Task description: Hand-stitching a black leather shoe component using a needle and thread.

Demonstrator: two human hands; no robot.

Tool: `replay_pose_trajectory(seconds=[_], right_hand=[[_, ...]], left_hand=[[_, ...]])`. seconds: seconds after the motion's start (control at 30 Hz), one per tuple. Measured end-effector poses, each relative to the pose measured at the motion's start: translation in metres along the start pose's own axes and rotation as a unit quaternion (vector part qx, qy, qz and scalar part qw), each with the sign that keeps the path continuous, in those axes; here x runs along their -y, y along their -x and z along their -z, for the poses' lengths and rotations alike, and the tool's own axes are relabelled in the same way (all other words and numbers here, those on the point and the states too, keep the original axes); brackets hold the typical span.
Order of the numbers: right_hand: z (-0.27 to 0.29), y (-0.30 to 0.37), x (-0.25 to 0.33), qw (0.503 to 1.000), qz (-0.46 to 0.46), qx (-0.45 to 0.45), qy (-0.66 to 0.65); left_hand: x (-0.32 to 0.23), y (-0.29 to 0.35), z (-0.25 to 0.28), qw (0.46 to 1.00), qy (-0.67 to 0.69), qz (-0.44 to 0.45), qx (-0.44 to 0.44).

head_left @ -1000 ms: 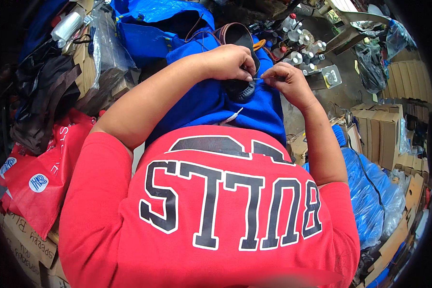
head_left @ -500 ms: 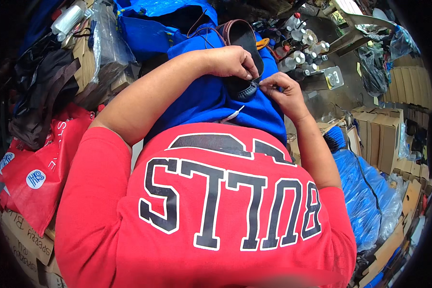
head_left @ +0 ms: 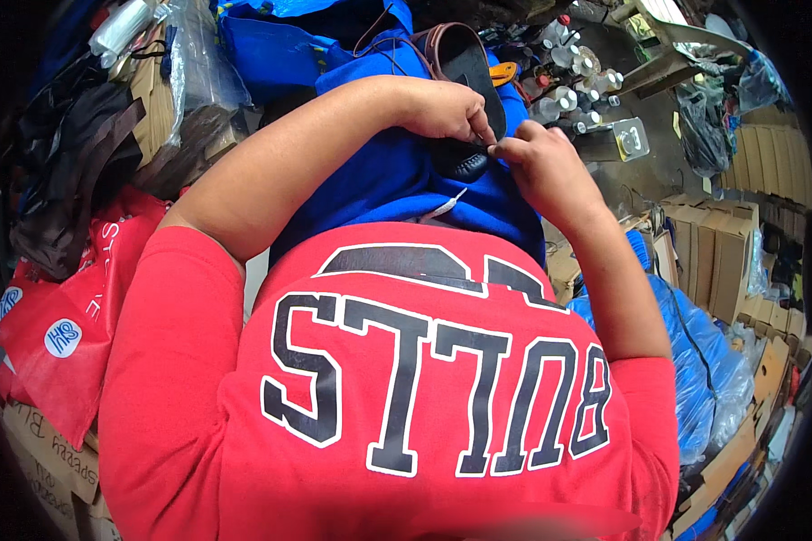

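Note:
A dark shoe (head_left: pixel 466 63) with a brown collar lies across my lap on blue shorts (head_left: pixel 361 180). Its black toe, with a row of stitching, points toward me. Curled over the toe end, my left hand (head_left: pixel 451 110) grips the shoe's edge, its fingertips at the right side. My right hand (head_left: pixel 550 167) is closed in a pinch right beside those fingertips. Whatever sits between the right fingers is too small or hidden to make out. A thin dark cord (head_left: pixel 390 43) runs from near the shoe's collar.
An orange-handled item (head_left: pixel 503 72) rests beyond the shoe. Several bottles (head_left: pixel 568 59) stand at the far right near a chair (head_left: pixel 668 41). Cardboard boxes (head_left: pixel 717 257) and a blue plastic bag (head_left: pixel 686 334) are on my right. A red bag (head_left: pixel 45 370) lies at left.
My right hand has turned and its knuckles have risen, with the fingertips still near the shoe's edge. The left fingers have shifted slightly toward the right fingertips.

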State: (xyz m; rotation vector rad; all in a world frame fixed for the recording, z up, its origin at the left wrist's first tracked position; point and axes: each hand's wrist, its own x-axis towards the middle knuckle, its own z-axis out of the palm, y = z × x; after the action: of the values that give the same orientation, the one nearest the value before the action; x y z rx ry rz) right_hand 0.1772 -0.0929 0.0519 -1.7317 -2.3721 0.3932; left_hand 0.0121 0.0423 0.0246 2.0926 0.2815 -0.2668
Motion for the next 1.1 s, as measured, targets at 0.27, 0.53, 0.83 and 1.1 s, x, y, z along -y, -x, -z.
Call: replay_pose_trajectory(seconds=[0.27,0.53,0.83,1.1], right_hand=[[0.002,-0.018,0.002,0.995,-0.066,0.064,-0.039],[-0.014,-0.021,-0.012,0.932,-0.189,0.083,-0.297],[-0.022,0.01,-0.025,0.952,-0.073,0.029,-0.296],[-0.049,0.003,-0.039,0.407,-0.196,-0.329,-0.829]], left_hand=[[0.018,-0.004,-0.009,0.981,-0.086,-0.112,-0.133],[0.016,0.008,-0.025,0.942,-0.093,-0.101,-0.307],[-0.008,0.046,-0.048,0.945,-0.19,0.018,-0.266],[-0.016,0.039,-0.045,0.935,-0.189,-0.046,-0.295]])
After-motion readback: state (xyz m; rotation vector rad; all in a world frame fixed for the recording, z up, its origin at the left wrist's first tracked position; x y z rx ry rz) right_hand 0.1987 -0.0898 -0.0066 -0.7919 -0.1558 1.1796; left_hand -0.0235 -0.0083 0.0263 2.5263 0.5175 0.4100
